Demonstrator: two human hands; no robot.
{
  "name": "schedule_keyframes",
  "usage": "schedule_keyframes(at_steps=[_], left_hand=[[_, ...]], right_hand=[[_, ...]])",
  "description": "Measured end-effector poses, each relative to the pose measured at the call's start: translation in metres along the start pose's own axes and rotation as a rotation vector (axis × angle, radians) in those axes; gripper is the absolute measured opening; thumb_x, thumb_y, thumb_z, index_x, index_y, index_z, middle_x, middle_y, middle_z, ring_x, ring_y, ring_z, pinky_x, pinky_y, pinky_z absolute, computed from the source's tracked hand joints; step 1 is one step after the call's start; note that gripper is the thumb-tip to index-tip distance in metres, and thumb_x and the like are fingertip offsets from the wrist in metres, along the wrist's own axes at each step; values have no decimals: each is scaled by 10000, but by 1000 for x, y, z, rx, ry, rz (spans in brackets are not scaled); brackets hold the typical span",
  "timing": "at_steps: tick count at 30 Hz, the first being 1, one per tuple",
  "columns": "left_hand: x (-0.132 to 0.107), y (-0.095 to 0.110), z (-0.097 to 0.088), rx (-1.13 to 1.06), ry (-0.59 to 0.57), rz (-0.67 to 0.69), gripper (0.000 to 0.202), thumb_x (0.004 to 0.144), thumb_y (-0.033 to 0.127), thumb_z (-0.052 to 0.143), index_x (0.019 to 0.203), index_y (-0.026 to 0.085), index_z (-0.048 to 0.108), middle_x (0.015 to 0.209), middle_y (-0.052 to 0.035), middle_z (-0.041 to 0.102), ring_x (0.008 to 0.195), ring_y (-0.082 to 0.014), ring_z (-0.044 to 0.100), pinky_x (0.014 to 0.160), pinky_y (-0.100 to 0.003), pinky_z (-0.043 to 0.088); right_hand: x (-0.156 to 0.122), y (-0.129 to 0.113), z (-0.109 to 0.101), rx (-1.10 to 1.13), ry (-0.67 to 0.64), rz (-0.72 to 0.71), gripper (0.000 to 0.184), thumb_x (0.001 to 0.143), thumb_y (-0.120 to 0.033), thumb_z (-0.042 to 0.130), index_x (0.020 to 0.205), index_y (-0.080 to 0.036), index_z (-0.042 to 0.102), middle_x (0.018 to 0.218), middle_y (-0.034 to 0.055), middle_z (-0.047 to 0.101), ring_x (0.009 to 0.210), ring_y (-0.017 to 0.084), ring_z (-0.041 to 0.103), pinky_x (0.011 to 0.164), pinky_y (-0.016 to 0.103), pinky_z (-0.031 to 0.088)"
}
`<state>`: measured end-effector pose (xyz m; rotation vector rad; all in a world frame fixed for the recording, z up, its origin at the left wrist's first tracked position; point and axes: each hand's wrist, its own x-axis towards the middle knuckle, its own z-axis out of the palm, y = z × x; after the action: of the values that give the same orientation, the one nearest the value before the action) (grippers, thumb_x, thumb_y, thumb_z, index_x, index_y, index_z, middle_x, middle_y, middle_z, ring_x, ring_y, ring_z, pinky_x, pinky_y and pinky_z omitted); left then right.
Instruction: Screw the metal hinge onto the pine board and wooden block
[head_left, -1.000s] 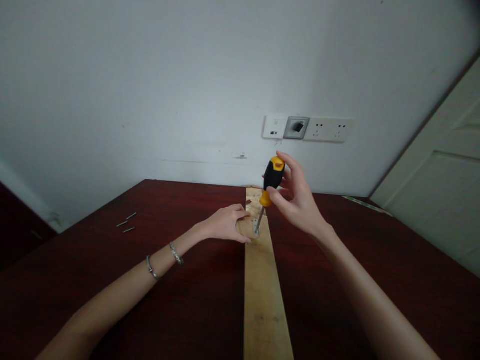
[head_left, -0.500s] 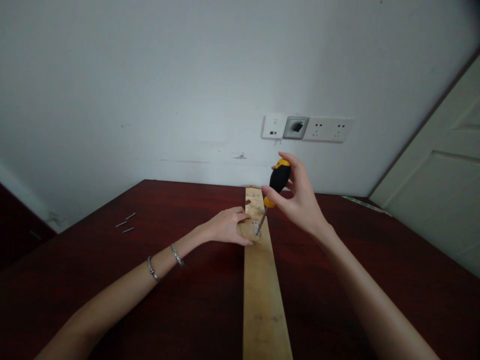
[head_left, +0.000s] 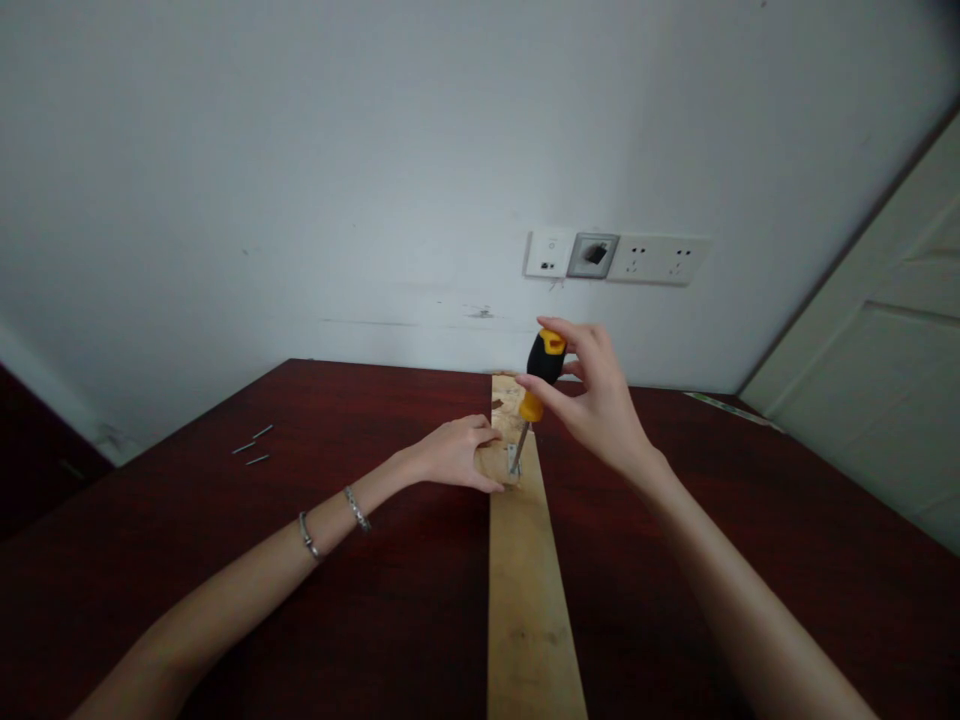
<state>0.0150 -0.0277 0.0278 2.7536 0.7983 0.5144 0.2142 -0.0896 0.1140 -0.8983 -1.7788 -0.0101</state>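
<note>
My right hand (head_left: pixel 596 400) grips a screwdriver (head_left: pixel 546 358) by its black and yellow handle, fingertips and thumb around it. The shaft slants down to the left, and its tip meets a small silver metal plate, perhaps a hinge (head_left: pixel 513 452). My left hand (head_left: pixel 457 452) is closed around a small piece of wood (head_left: pixel 491 464), thumb on the near side and fingers on the far side. That piece lies across a long wooden plank (head_left: pixel 529 580), with the metal plate at its right end. Any screw under the tip is too small to make out.
The plank runs over a dark red table (head_left: pixel 360 610) toward the wall. Several loose screws or nails (head_left: pixel 253 446) lie at the left. Wall sockets (head_left: pixel 658 260) are above the table's far edge, a printed strip (head_left: pixel 731 409) lies at the right back, and a pale door (head_left: pixel 892 330) stands right.
The screwdriver's handle has tipped left and become more upright, its yellow end turned. My right hand has shifted slightly left with it. My left hand stays in place on the wood piece.
</note>
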Motion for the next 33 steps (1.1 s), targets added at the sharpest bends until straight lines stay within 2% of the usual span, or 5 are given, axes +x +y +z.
schedule_keyframes(at_steps=[9,16,21,28,33], left_hand=[[1,-6,-1,-12,-1,-52,697,625,537,762,1192,169,592,1074,-95,569,954,-249,581,869,-376,465],[1,-14,5,-40,44,-30,707,604,510,791,1178,143,600,1064,-104,565,942,-246,574,876,-384,464],[3,-14,4,-81,99,-17,647,627,455,796,1165,150,605,1045,-90,570,950,-231,564,897,-376,460],[3,-16,7,-96,128,-13,669,608,458,808,1163,140,612,1063,-100,565,971,-236,565,916,-378,450],[3,-17,7,-99,118,-5,643,625,441,801,1173,164,608,1085,-96,577,996,-245,564,917,-388,449]], right_hand=[[-1,0,1,14,-59,-76,516,863,-282,530,1359,-297,392,1174,79,532,1047,235,530,845,410,518],[0,4,1,-146,-53,-72,519,811,-282,617,1308,-261,466,1007,66,487,847,199,531,765,398,526],[-1,5,3,-66,-61,-140,576,813,-172,546,1361,-263,394,1113,80,509,987,218,526,811,400,518],[-1,4,5,-70,1,-112,477,818,-254,615,1276,-261,479,1086,77,498,924,202,539,750,370,531],[0,4,6,-3,-31,-99,531,830,-200,561,1332,-261,399,1183,86,528,1030,228,543,823,405,519]])
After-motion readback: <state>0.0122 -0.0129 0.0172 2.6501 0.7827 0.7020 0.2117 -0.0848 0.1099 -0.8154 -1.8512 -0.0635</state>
